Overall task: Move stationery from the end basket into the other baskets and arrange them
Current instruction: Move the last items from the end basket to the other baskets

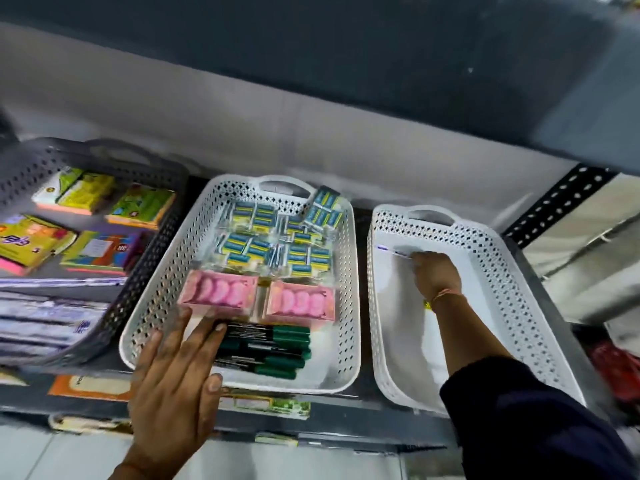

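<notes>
Three baskets stand on a shelf. The right white basket (512, 306) is nearly bare; my right hand (436, 275) reaches deep into it, fingers closed around a thin white pen-like item (391, 251) at its far end. The middle white basket (346, 306) holds packs of blue-yellow small boxes (277, 247), two pink eraser boxes (301, 303) and green markers (273, 351). My left hand (176, 379) lies flat, fingers spread, on the middle basket's near left corner, touching the markers and a pink box.
The grey basket (138, 271) on the left holds colourful booklets (86, 195) and stacked packets. A perforated metal upright (554, 206) stands at the right. Another shelf hangs low overhead, and more packets sit under the shelf's front edge.
</notes>
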The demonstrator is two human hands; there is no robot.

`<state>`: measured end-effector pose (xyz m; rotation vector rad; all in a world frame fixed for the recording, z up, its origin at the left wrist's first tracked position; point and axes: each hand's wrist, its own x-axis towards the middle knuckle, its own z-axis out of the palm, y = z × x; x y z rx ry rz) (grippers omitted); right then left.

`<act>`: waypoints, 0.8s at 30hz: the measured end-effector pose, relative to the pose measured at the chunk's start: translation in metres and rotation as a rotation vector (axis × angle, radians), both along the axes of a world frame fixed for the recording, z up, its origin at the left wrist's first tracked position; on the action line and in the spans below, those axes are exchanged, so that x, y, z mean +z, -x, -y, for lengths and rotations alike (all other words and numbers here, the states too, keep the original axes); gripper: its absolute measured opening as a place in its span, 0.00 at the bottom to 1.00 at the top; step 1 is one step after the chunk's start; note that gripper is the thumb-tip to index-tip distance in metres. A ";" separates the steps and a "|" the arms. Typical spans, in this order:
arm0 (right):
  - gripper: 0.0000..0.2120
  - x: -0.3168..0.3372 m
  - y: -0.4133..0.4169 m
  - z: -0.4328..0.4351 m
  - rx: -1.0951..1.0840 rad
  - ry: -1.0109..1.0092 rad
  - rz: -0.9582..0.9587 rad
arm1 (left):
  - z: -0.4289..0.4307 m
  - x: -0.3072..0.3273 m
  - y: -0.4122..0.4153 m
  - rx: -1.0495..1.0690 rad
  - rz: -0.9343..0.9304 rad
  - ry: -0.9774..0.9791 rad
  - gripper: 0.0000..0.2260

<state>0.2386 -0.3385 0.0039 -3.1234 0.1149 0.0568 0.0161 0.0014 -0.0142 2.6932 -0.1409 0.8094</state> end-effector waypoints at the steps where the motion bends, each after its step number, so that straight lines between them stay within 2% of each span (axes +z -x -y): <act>1: 0.15 0.003 0.005 -0.001 -0.012 0.037 0.042 | 0.000 0.000 0.000 0.003 0.010 -0.003 0.25; 6: 0.13 0.029 0.022 -0.010 -0.162 0.034 0.026 | -0.002 0.001 0.001 0.005 0.013 -0.024 0.26; 8: 0.11 0.044 0.033 -0.017 -0.238 -0.051 0.104 | -0.004 0.003 0.003 -0.003 -0.014 -0.022 0.27; 11: 0.07 0.068 0.055 -0.044 -0.237 -0.204 0.349 | -0.008 0.009 0.007 -0.024 -0.042 -0.010 0.26; 13: 0.07 0.080 0.070 -0.076 -0.104 -0.262 0.497 | -0.014 0.012 0.011 -0.031 -0.037 -0.008 0.26; 15: 0.10 0.086 0.082 -0.113 0.055 -0.350 0.538 | -0.027 0.016 0.015 -0.023 0.004 -0.003 0.24; 18: 0.08 0.085 0.092 -0.178 0.278 -0.507 0.468 | -0.071 0.020 0.024 0.081 0.066 0.007 0.23; 24: 0.07 0.078 0.105 -0.310 0.610 -0.630 0.286 | -0.181 0.028 0.039 0.517 0.027 0.021 0.27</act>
